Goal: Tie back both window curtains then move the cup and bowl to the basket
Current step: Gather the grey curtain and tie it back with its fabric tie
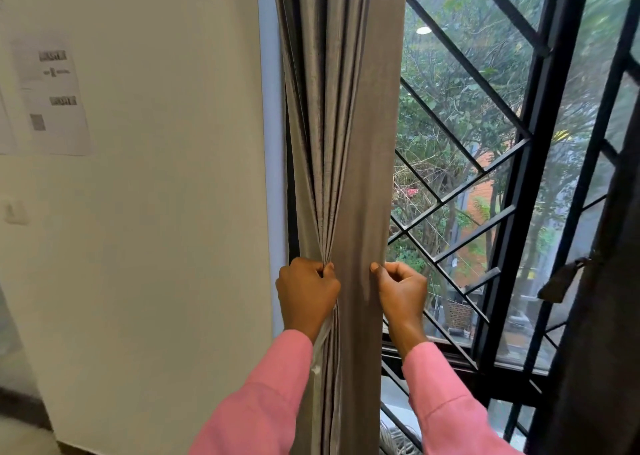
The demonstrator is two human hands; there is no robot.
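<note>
Both hands gather the grey curtain at the left side of the window.

The left hand clenches the bunched pleats of the grey curtain. A pale strip, probably the tie-back, hangs from under that hand. The right hand pinches the curtain's free edge just beside it. The cloth hangs upright with the wall close on its left, so a wrap has open room only on the window grille side. Cup, bowl and basket are out of view.
</note>
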